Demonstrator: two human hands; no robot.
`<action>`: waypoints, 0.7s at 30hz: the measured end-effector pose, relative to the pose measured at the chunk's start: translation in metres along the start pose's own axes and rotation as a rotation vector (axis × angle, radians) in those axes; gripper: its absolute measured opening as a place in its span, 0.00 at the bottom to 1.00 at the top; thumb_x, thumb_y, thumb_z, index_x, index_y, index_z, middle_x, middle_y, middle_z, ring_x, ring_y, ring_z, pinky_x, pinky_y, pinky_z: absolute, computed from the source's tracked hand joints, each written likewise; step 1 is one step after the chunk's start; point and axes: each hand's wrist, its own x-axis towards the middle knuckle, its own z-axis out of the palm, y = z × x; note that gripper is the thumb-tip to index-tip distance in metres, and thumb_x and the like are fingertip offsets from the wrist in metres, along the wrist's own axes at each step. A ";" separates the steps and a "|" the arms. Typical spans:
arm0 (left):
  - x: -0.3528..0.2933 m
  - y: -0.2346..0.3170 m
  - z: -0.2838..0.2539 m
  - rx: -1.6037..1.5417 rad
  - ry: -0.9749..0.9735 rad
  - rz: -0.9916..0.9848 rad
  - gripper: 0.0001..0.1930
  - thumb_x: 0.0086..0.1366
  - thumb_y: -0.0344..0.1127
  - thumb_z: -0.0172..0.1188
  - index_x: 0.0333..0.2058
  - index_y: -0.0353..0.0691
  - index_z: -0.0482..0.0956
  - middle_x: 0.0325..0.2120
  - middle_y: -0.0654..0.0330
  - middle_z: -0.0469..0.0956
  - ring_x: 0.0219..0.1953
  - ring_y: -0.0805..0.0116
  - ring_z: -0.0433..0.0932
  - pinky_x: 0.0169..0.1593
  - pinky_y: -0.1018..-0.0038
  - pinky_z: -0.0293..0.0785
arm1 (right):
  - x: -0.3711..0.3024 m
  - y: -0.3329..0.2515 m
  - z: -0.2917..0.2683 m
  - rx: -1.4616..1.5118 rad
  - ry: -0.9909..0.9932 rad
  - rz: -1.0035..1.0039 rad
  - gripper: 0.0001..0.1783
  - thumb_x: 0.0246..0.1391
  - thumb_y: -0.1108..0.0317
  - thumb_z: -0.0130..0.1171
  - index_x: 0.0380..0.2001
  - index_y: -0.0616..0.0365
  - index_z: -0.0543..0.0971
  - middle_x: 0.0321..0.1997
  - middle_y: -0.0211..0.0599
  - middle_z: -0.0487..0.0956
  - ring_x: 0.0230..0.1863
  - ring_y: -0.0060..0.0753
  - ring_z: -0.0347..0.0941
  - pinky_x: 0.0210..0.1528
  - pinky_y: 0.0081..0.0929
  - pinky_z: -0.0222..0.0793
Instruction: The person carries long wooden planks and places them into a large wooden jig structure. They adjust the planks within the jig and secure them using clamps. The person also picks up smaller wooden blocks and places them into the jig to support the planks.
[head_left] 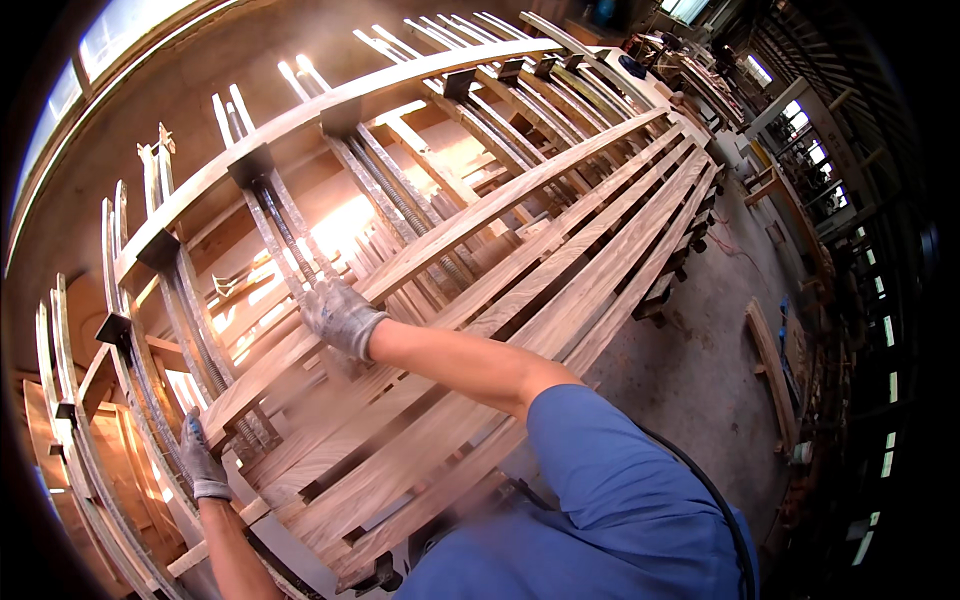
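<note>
A long wooden board (468, 233) stands on edge across a rack of metal bar clamps (275, 225) with threaded rods. My right hand (343, 318), in a grey work glove, is closed over its upper edge. My left hand (203, 462), gloved too, holds the same board at its near left end, fingers pointing up along it. Nearer to me, several long wooden strips (590, 285) lie side by side across the clamps, with dark gaps between some of them. Another long board (330, 105) runs across the far side of the clamps, against black clamp blocks (250, 166).
More wood pieces (375, 255) stand behind the clamps by the wall. On the concrete floor (690, 340) at right, a long timber (772, 375) lies near blue material. A cluttered workbench (700, 80) stands at the far right. A dark hose or cord (700, 480) passes by my right side.
</note>
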 end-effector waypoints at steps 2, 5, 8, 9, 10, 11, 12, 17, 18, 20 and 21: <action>-0.011 0.020 0.003 0.050 -0.077 -0.100 0.26 0.77 0.57 0.58 0.62 0.46 0.78 0.46 0.58 0.83 0.40 0.65 0.85 0.34 0.69 0.84 | -0.005 0.001 -0.001 -0.010 0.066 0.017 0.14 0.63 0.62 0.58 0.49 0.50 0.83 0.45 0.36 0.83 0.47 0.35 0.77 0.54 0.40 0.72; -0.015 0.023 -0.007 -0.005 -0.128 -0.094 0.25 0.77 0.56 0.58 0.62 0.46 0.78 0.45 0.58 0.82 0.38 0.65 0.86 0.33 0.71 0.84 | -0.012 0.009 -0.010 0.077 0.049 0.027 0.19 0.59 0.55 0.66 0.50 0.50 0.83 0.48 0.38 0.83 0.52 0.38 0.78 0.57 0.40 0.73; -0.022 0.024 -0.010 -0.024 -0.080 -0.105 0.24 0.77 0.57 0.58 0.59 0.46 0.79 0.44 0.58 0.83 0.37 0.64 0.86 0.32 0.70 0.85 | -0.027 0.041 -0.042 0.194 -0.211 0.092 0.33 0.51 0.46 0.75 0.55 0.53 0.81 0.50 0.41 0.83 0.55 0.42 0.79 0.60 0.38 0.74; -0.024 0.025 -0.010 -0.024 -0.073 -0.114 0.24 0.77 0.57 0.58 0.58 0.46 0.79 0.43 0.58 0.83 0.37 0.64 0.86 0.32 0.70 0.85 | -0.033 0.059 -0.041 0.260 -0.344 0.165 0.31 0.54 0.48 0.73 0.56 0.54 0.80 0.49 0.39 0.84 0.52 0.40 0.80 0.58 0.38 0.76; -0.023 0.028 -0.005 -0.032 -0.092 -0.142 0.23 0.77 0.57 0.58 0.57 0.46 0.79 0.43 0.59 0.83 0.37 0.64 0.86 0.32 0.71 0.85 | -0.040 0.079 -0.018 0.207 -0.401 0.206 0.29 0.56 0.50 0.71 0.55 0.55 0.80 0.49 0.40 0.84 0.51 0.38 0.82 0.56 0.38 0.77; -0.027 0.031 -0.004 -0.040 -0.090 -0.169 0.23 0.76 0.57 0.59 0.57 0.47 0.80 0.43 0.59 0.83 0.38 0.64 0.86 0.33 0.71 0.84 | -0.048 0.100 -0.018 0.181 -0.526 0.259 0.27 0.57 0.52 0.70 0.55 0.55 0.80 0.51 0.40 0.85 0.51 0.37 0.83 0.56 0.38 0.78; -0.029 0.033 -0.004 -0.048 -0.094 -0.198 0.22 0.76 0.58 0.59 0.56 0.47 0.80 0.43 0.60 0.84 0.38 0.64 0.86 0.33 0.71 0.84 | -0.062 0.120 -0.029 0.231 -0.489 0.275 0.26 0.57 0.54 0.70 0.54 0.56 0.80 0.51 0.42 0.85 0.54 0.40 0.83 0.58 0.39 0.77; -0.012 0.012 -0.007 0.002 -0.066 -0.215 0.23 0.74 0.58 0.63 0.52 0.45 0.81 0.43 0.61 0.84 0.41 0.64 0.85 0.35 0.65 0.84 | -0.109 0.170 0.012 0.088 -0.336 0.423 0.19 0.61 0.59 0.65 0.54 0.49 0.84 0.57 0.41 0.85 0.62 0.43 0.80 0.66 0.42 0.71; -0.001 0.002 -0.011 0.017 -0.055 -0.210 0.23 0.74 0.58 0.64 0.52 0.44 0.82 0.43 0.61 0.84 0.43 0.64 0.85 0.36 0.62 0.84 | -0.113 0.173 0.020 0.103 -0.338 0.445 0.18 0.62 0.60 0.63 0.54 0.48 0.84 0.58 0.40 0.85 0.63 0.42 0.79 0.66 0.43 0.70; 0.028 -0.030 -0.033 0.231 -0.011 -0.091 0.22 0.73 0.54 0.66 0.50 0.39 0.83 0.43 0.63 0.83 0.44 0.66 0.82 0.46 0.67 0.81 | -0.110 0.174 0.044 0.142 -0.324 0.477 0.17 0.64 0.62 0.61 0.55 0.47 0.84 0.59 0.37 0.85 0.65 0.41 0.79 0.67 0.45 0.68; 0.040 -0.042 -0.037 0.329 0.007 -0.026 0.22 0.72 0.52 0.68 0.48 0.37 0.84 0.43 0.64 0.83 0.45 0.68 0.81 0.51 0.70 0.79 | -0.106 0.178 0.049 0.136 -0.310 0.456 0.17 0.61 0.62 0.64 0.53 0.46 0.84 0.58 0.38 0.85 0.63 0.42 0.80 0.64 0.45 0.69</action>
